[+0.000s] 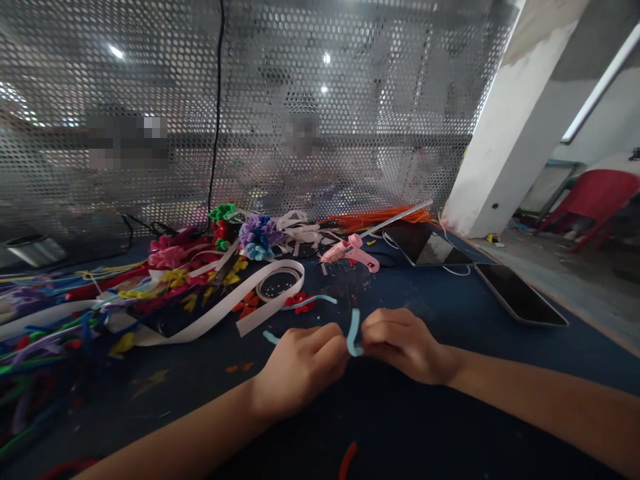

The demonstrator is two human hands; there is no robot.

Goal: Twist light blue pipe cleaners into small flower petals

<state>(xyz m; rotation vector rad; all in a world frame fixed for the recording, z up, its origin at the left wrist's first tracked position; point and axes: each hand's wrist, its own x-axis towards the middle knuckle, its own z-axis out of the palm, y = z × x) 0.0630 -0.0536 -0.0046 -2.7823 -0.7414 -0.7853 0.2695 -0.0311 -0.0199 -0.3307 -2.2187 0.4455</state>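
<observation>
Between my two hands is a light blue pipe cleaner (354, 333), its bent end standing up. My left hand (305, 363) is closed on it, and another light blue end pokes out behind the knuckles at the left. Close beside it, my right hand (405, 343) pinches the pipe cleaner near its bend; the fingertips are partly hidden. Just beyond the hands lie a red pipe-cleaner flower (300, 303) and a thin light blue piece (325, 299). A pink glue gun (350, 252) with a long glue stick rests farther back.
A white ribbon (200, 327) curls across the left side, among piled colourful pipe cleaners (45, 360). Purple and blue flowers (260, 235) stand behind. To the right are a phone (520, 293) and a tablet (427, 245). A perforated metal screen (340, 120) borders the table's back.
</observation>
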